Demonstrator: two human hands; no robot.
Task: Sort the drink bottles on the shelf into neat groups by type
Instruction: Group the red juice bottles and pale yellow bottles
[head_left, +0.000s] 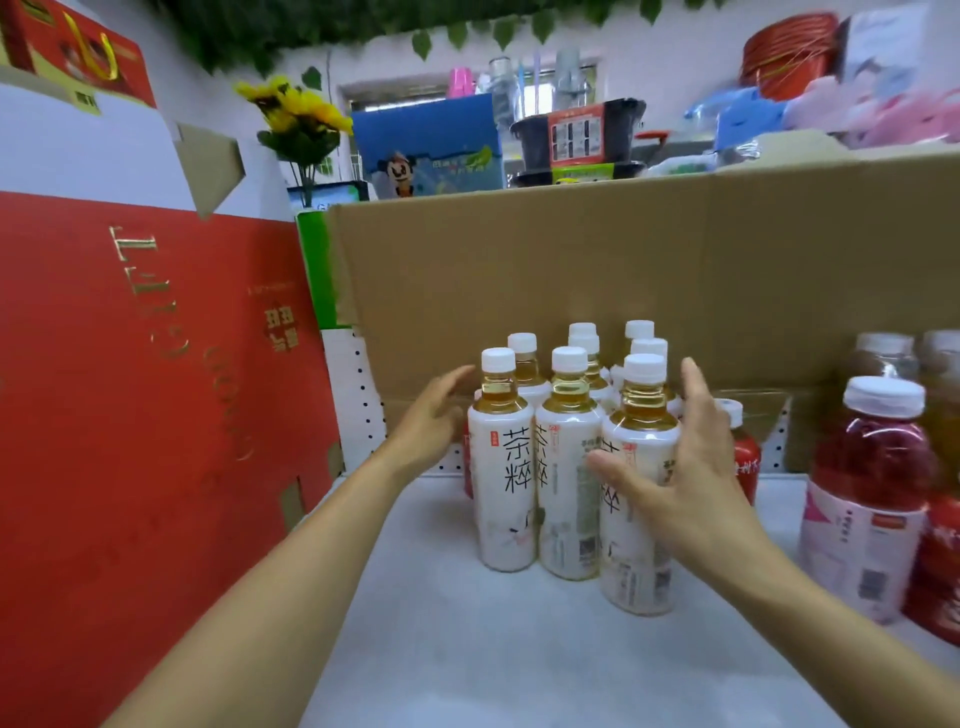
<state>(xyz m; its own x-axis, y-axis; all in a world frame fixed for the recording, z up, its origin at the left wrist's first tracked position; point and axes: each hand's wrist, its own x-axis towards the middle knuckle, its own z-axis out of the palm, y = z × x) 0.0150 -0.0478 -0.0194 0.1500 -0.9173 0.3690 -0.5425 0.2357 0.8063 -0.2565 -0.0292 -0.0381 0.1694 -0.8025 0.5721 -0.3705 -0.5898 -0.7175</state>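
Several white-labelled tea bottles (563, 467) with white caps and amber liquid stand in tight rows on the pale shelf (467, 649). My left hand (434, 421) lies flat against the left side of the group, fingers straight. My right hand (680, 457) spreads over the front right bottle (631, 551), with the thumb across its label and the fingers up along the group's right side. Behind my right hand stands a red bottle (745, 452), partly hidden. A red-drink bottle (867, 499) with a white and pink label stands at the right.
A big red gift box (145, 415) walls off the left side. A brown cardboard box (623, 270) stands behind the bottles. More bottles with brownish and red drinks (940, 467) crowd the right edge. Above the box are a blue carton (431, 145), yellow flowers (296, 114) and household goods.
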